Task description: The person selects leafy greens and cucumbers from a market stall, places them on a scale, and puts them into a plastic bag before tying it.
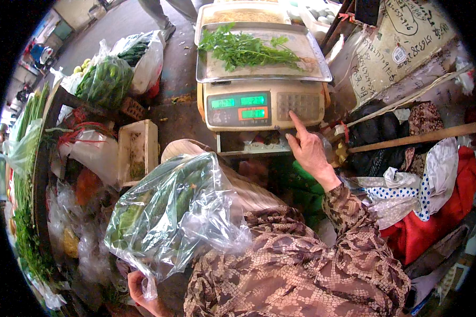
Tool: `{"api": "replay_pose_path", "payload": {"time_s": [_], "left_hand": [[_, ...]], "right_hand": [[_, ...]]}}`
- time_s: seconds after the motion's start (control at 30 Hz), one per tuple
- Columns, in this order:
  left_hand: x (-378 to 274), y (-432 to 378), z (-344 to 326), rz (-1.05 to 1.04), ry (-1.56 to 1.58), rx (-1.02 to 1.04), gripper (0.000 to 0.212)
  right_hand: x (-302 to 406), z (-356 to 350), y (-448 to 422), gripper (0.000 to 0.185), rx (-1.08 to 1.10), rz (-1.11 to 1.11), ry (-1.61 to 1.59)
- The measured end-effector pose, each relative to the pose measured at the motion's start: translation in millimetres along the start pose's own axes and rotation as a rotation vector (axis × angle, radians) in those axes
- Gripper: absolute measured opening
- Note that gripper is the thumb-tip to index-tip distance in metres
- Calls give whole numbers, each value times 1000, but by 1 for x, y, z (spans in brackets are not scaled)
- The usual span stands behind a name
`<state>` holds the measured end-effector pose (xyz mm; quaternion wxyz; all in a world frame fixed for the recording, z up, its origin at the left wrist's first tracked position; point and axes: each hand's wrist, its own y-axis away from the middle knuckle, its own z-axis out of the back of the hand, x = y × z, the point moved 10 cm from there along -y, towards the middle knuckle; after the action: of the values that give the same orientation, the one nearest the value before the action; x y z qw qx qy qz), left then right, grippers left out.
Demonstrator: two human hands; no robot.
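With its index finger extended, my right hand [309, 152] touches or hovers just over the keypad [297, 104] of an electronic price scale [240, 126]. Its green-lit displays [255, 113] are on. A bunch of leafy herbs with roots, like cilantro or celery [250, 51], lies on the scale's metal tray [321, 73]. At the lower left, my left hand [142, 293] grips the gathered end of a clear plastic bag [162, 214]. Green vegetables show through the bag, which rests against my lap. The left fingers are partly hidden by plastic.
Bagged cucumbers or similar green vegetables [105, 79] stand at the upper left beside a wooden box [154, 146]. Long green stalks [27, 190] line the left edge. A wooden stick [420, 136] and red cloth [416, 237] lie at right. A person's legs [158, 16] are beyond.
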<state>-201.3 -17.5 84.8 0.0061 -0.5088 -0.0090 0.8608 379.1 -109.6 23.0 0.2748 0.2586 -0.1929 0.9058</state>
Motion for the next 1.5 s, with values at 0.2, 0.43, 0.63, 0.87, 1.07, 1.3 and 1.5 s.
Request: {"api": "replay_pose_path", "payload": {"time_s": [0.2, 0.43, 0.63, 0.87, 1.07, 1.3, 1.5], "left_hand": [[-11, 4, -11, -58, -32, 55, 28], [25, 0, -2, 220, -52, 43, 31], [27, 7, 8, 233, 18, -138, 47], [27, 13, 9, 318, 86, -203, 55], [22, 10, 7, 296, 46, -200, 59], [25, 12, 8, 266, 57, -215, 49], [-18, 3, -21, 208, -35, -3, 18]], "right_hand": [[2, -3, -2, 62, 13, 1, -25], [-1, -3, -1, 63, 25, -18, -20], [-2, -4, -1, 65, 25, -18, -12], [3, -5, -2, 64, 19, 8, -24], [4, -3, -3, 63, 45, -16, 25], [8, -3, -5, 63, 71, -29, 32], [15, -7, -14, 55, 44, -48, 4]]}}
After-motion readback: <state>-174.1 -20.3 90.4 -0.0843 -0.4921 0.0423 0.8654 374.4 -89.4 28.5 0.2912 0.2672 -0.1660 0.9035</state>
